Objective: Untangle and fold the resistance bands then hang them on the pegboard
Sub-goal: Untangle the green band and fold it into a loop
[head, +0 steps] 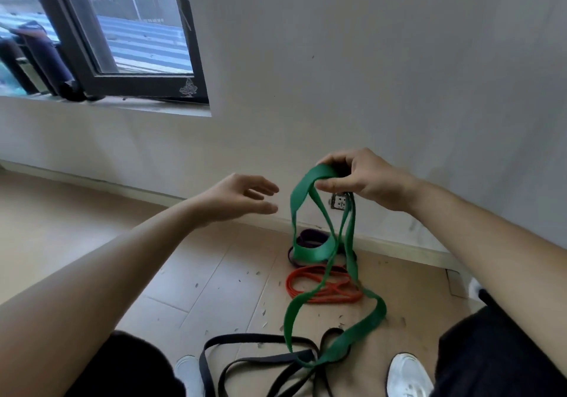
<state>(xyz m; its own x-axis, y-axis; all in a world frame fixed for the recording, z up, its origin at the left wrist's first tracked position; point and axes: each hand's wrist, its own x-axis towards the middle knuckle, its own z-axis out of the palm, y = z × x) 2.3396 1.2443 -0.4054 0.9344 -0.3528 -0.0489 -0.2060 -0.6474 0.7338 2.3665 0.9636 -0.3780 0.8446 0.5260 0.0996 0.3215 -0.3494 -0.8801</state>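
The right hand [362, 179] is held up in front of the wall [383, 59]. Its thumb and fingers are curled and pinch the top of the green band [311, 253]. The band hangs down from this hand in long, twisty loops. One wide loop hangs part way down. Another part drops lower and bends back near the floor [211, 277].

The lowest end of the green band meets the black band [270, 358]. I cannot tell if the two are knotted there. The black band lies on the floor in loose loops at the near edge, between two white shoes [408, 375].

The left hand [239, 197] is up too, just beside the green band but not touching it. Its fingers are straight and spread a little, and it holds nothing.

Two more bands lie on the floor by the far edge, where the floor meets the wall. The purple band [310, 236] is closest to the wall. The orange band [337, 296] lies just in front of it. The hanging green band crosses in front of both.

A wall socket [339, 202] sits low on the wall, behind the green band. A dark window [135, 80] is at the upper left. Small scraps are scattered on the floor.
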